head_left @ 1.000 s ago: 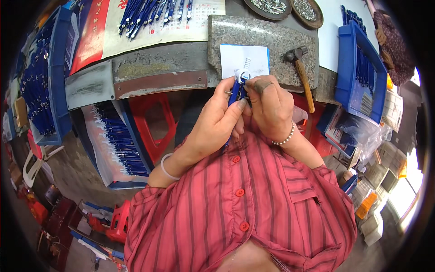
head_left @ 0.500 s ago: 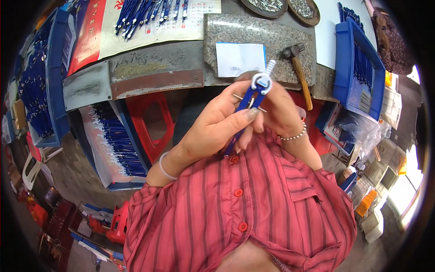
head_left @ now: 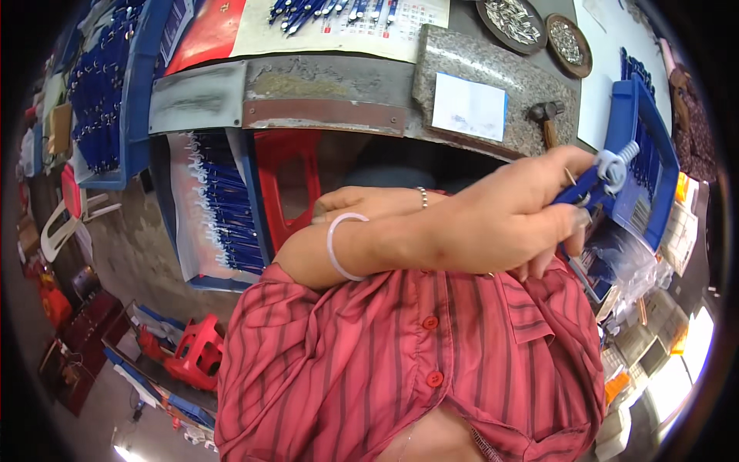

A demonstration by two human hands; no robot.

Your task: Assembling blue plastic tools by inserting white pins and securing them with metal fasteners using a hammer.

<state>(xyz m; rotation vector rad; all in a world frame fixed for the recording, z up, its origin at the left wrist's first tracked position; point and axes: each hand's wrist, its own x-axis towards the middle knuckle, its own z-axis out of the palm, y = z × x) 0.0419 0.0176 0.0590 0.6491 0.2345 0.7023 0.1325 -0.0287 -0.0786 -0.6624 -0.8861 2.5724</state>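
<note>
My left hand (head_left: pixel 531 208) reaches across to the right, its fingers closed on a blue drawing compass (head_left: pixel 589 185). The compass has a white ring-shaped head and a ribbed grip that points up and right, and a thin metal pin sticks out beside it. Behind the compass stands a blue plastic bin (head_left: pixel 653 239) with blue compasses in it. My right hand (head_left: pixel 358 202), with a beaded bracelet at the wrist, extends leftward beyond my left forearm. That forearm covers part of it, and its fingers are mostly hidden. Nearest to it on the left is a tray of blue compasses (head_left: pixel 227 204).
A stone slab (head_left: pixel 469 54) on the bench carries a white paper pad (head_left: pixel 468 108) and a hammer (head_left: pixel 545 112). Two dishes hold small metal parts (head_left: pixel 514 21). More compasses (head_left: pixel 331 11) lie on a printed sheet. A red stool (head_left: pixel 308 165) stands under the bench.
My left hand has carried the compass to the right, toward the blue bin. My right hand has left the compass and crossed to the left, beyond the left forearm. The view has shifted.
</note>
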